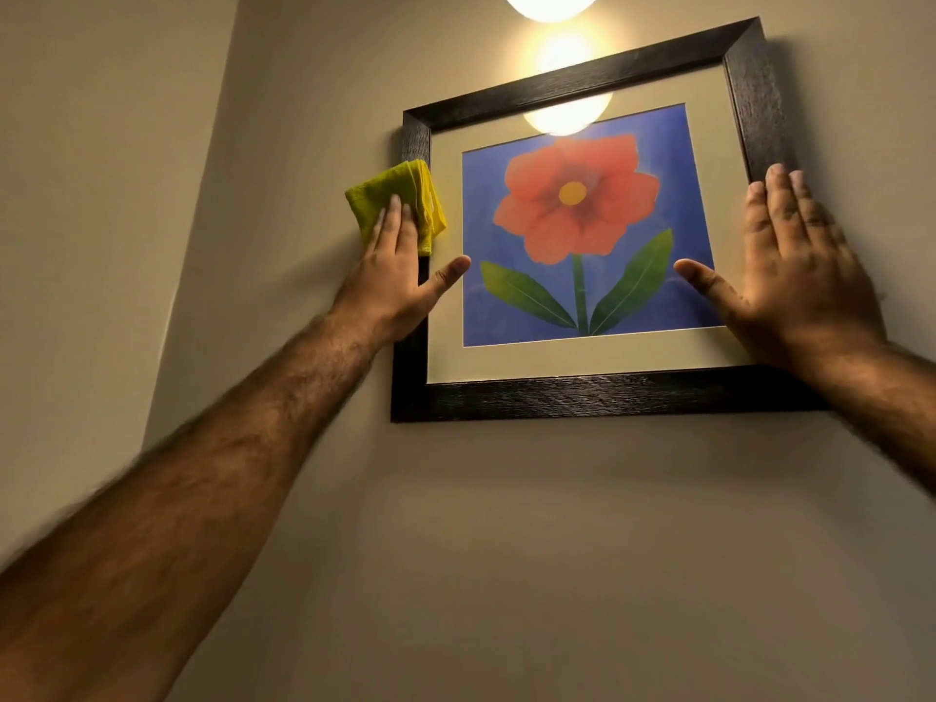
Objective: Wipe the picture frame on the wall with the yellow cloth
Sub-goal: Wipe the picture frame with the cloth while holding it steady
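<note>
Reaching up, the left hand [395,276] presses the folded yellow cloth [400,200] flat-fingered against the left edge of the dark picture frame [582,400], while the right hand [795,276] lies open on its right side, below a glowing wall lamp [552,2].

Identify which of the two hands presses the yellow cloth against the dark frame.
The left hand, fingers flat on the folded yellow cloth; the right hand is bare.

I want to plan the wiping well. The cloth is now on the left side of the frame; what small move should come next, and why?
Probably slide the left hand with the yellow cloth up the frame's left bar toward the top corner. The cloth sits partway up that bar, pressed flat, and the right hand braces the opposite side.
</note>
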### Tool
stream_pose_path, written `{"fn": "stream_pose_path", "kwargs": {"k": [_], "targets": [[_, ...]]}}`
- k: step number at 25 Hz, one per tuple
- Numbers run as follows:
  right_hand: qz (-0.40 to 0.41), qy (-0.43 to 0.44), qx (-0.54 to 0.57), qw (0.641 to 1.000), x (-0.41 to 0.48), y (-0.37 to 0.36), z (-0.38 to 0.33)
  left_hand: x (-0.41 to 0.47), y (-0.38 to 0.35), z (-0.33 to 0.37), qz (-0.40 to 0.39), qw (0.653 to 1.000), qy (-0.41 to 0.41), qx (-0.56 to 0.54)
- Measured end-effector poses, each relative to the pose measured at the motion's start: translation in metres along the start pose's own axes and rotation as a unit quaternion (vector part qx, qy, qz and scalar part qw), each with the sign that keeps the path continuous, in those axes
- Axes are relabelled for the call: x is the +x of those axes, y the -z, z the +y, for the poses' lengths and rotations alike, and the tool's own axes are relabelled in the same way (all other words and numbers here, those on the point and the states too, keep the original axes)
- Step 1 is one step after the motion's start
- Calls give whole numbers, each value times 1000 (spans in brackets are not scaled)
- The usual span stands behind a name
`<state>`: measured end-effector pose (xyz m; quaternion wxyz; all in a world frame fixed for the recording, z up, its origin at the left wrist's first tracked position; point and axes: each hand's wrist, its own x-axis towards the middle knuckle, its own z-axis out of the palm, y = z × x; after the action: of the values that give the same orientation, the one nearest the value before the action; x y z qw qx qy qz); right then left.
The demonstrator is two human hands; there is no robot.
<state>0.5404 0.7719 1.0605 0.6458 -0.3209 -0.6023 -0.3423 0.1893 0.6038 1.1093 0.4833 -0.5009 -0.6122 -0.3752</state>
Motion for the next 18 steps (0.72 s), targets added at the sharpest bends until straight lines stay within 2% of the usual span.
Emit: {"fn": "stream_pose_path", "kwargs": {"k": [8, 13, 18], "targets": [[-9, -4, 3, 1000, -1, 4, -3, -124, -15, 1, -19, 1000, -13, -3], [-13, -6, 6, 1000, 0, 4, -3, -89, 29, 3, 79, 995, -25, -53], [-15, -5, 11, 1000, -1, 4, -3, -49, 56, -2, 47, 995, 56, -71]]}}
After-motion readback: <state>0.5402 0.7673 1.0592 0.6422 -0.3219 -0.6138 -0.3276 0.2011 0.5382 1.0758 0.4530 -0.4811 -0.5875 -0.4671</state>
